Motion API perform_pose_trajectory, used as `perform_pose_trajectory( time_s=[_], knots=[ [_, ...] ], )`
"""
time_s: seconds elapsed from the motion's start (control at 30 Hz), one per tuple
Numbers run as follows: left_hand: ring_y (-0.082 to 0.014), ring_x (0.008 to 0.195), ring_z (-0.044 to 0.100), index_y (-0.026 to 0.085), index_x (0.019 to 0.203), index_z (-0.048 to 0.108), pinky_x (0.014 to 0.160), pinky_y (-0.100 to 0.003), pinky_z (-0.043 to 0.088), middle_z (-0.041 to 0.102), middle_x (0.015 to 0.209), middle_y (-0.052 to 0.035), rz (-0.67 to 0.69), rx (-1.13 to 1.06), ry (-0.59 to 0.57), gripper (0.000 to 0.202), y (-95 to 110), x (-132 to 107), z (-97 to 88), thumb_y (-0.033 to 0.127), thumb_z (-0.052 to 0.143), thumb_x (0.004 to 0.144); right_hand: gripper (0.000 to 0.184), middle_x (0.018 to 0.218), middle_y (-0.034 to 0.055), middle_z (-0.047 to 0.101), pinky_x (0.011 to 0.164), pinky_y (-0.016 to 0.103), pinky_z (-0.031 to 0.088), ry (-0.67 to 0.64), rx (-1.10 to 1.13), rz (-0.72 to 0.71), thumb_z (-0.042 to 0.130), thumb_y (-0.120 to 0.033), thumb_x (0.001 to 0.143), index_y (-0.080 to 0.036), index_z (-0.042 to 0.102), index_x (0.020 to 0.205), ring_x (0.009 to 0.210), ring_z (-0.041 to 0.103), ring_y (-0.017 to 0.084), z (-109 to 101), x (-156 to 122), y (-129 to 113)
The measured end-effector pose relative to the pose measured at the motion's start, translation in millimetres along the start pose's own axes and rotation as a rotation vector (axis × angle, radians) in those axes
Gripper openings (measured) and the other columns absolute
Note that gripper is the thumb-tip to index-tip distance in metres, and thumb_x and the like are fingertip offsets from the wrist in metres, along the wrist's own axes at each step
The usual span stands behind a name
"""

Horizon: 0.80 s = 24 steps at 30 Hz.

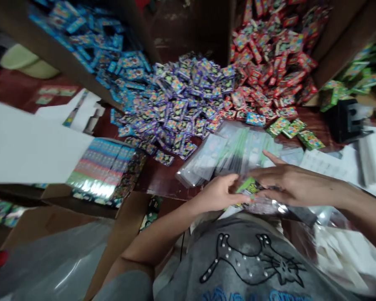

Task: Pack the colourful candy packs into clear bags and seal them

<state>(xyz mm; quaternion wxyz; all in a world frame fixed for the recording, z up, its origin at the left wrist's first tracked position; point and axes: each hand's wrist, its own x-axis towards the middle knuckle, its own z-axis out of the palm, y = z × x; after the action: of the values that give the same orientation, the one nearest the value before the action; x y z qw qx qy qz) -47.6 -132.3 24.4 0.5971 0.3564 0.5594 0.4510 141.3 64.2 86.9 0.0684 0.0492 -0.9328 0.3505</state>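
My left hand (217, 193) is closed on the near left side of a small green printed packet (248, 186), its thumb and fingers around the edge. Across from it, my right hand (280, 183) grips the packet's other side, with the index finger stretched out over the table. Shiny clear plastic (269, 207) lies under and around the packet; whether the packet is inside it I cannot tell. Just beyond my hands is a spread stack of clear plastic bags (235, 146) with pale green and white sheets.
Heaps of blue packets (128, 71), purple packets (181, 108) and red packets (269, 75) cover the table's far side. Several green packets (310, 139) lie at right near a black tape dispenser (343, 121). A filled display box (97, 167) and cardboard box (122, 230) stand left.
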Motion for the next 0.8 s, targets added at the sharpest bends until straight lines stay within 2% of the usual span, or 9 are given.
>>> perform_pose_trajectory(
  time_s=[0.1,0.17,0.23,0.3,0.4,0.5,0.6,0.73,0.8],
  knots=[
    [-0.0243,0.088,0.081,0.016,0.101,0.082,0.081,-0.034,0.065,0.086,0.100,-0.0102,-0.003,-0.021,0.246,0.041,2,9,3.1,0.045,0.095,0.075,0.021,0.118,0.0033,0.083,0.128,0.055,0.045,0.130,0.129,0.144,0.059,-0.040,0.112,-0.030,0.077,0.110,0.133,0.075,0.024,9,-3,-2],
    [-0.0234,0.088,0.081,0.017,0.100,0.083,0.082,-0.033,0.065,0.087,0.101,-0.0093,0.034,-0.111,0.391,0.042,3,19,5.2,0.047,0.097,0.074,0.032,0.119,0.0079,0.082,0.112,0.049,0.058,0.424,0.196,0.364,0.063,-0.052,0.109,-0.026,0.071,0.125,0.120,0.078,0.026,28,-5,1],
    [-0.0222,0.086,0.081,0.018,0.100,0.084,0.081,-0.032,0.065,0.087,0.102,-0.0086,0.074,-0.220,0.477,0.047,1,31,10.8,0.049,0.100,0.069,0.051,0.108,0.0087,0.081,0.084,0.039,0.063,0.538,0.309,0.564,0.066,-0.065,0.103,-0.021,0.066,0.129,0.093,0.079,0.023,54,-7,4],
    [-0.0207,0.087,0.080,0.017,0.102,0.083,0.083,-0.032,0.066,0.086,0.103,-0.0083,0.099,-0.295,0.519,0.051,-6,41,20.5,0.049,0.102,0.066,0.051,0.088,0.0064,0.076,0.068,0.034,0.057,0.496,0.304,0.714,0.060,-0.069,0.105,-0.019,0.066,0.113,0.074,0.073,0.021,80,-7,4],
    [-0.0200,0.093,0.080,0.018,0.112,0.080,0.090,-0.032,0.065,0.085,0.112,-0.0086,0.117,-0.261,0.583,0.052,-23,48,35.9,0.053,0.095,0.076,0.046,0.086,0.0074,0.074,0.071,0.034,0.052,0.481,0.153,0.840,0.049,-0.064,0.111,-0.021,0.063,0.103,0.077,0.071,0.023,109,-6,5],
    [-0.0230,0.092,0.079,0.021,0.121,0.077,0.083,-0.034,0.066,0.084,0.113,-0.0092,0.048,-0.055,0.462,0.051,-42,39,42.2,0.060,0.083,0.088,0.041,0.093,0.0087,0.077,0.073,0.034,0.052,0.518,0.108,0.923,0.043,-0.060,0.114,-0.023,0.059,0.105,0.084,0.074,0.025,120,-8,12],
    [-0.0271,0.087,0.078,0.022,0.108,0.077,0.079,-0.038,0.065,0.084,0.101,-0.0088,-0.046,0.198,0.365,0.047,-57,27,37.7,0.066,0.078,0.091,0.040,0.093,0.0076,0.078,0.072,0.033,0.052,0.558,0.133,0.995,0.042,-0.060,0.115,-0.025,0.057,0.104,0.084,0.075,0.025,121,-12,17],
    [-0.0255,0.083,0.075,0.023,0.102,0.075,0.077,-0.036,0.061,0.082,0.094,-0.0054,-0.023,0.405,0.621,0.045,-62,24,28.6,0.067,0.066,0.098,0.038,0.084,0.0051,0.078,0.066,0.031,0.050,0.386,0.167,0.965,0.050,-0.060,0.113,-0.024,0.061,0.114,0.079,0.078,0.025,122,-14,8],
    [-0.0244,0.075,0.074,0.024,0.097,0.072,0.069,-0.034,0.059,0.080,0.085,-0.0036,-0.042,0.416,0.618,0.045,-59,25,26.8,0.068,0.063,0.099,0.038,0.078,0.0052,0.077,0.061,0.032,0.047,0.284,0.167,0.933,0.054,-0.059,0.111,-0.023,0.063,0.120,0.076,0.079,0.027,123,-13,1]
  ],
)
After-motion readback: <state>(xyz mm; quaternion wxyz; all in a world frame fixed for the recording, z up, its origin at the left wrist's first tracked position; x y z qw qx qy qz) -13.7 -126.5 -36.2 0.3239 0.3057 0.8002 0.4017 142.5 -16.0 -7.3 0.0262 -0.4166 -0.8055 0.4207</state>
